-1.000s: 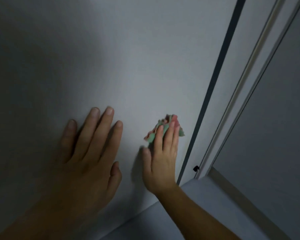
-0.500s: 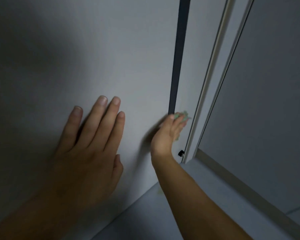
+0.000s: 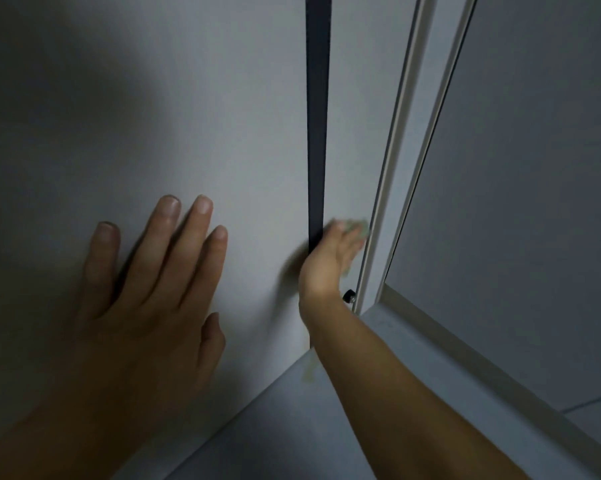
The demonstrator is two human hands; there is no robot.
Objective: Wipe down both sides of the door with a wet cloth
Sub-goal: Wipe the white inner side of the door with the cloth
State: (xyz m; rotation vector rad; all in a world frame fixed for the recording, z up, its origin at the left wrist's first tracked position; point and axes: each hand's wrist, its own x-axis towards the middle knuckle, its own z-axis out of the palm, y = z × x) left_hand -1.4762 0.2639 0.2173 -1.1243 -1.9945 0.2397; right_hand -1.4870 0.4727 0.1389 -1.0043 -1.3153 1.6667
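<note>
Two hands: both are at the lower part of the door, one bracing and one wiping.
Left hand: lies flat on the pale door face with fingers straight and spread, gripping nothing. By my reading it steadies the panel so it does not swing under the wiping pressure.
Right hand: reaches across the dark strip on the door's right side, with fingers bent over the cloth. Motion blur softens them, so how tightly they close is unclear.
Cloth: a bunched, greenish wad under the right fingers, low down on the pale band between the dark strip and the frame. Whether that band belongs to the door I cannot tell.
Why there: the hand probably wraps past the edge to clean the narrow margin that a flat stroke on the face would miss.
Door's axis: its long axis runs upright, from the floor out of the top of the view, and its broad face is turned towards the person. The dark strip follows that line.
Cloth's axis: none is clear because it is crumpled, and the fingers over it point up and to the right.
Nearby: a small black stop sits just below the right hand, at the foot of the frame.
</note>
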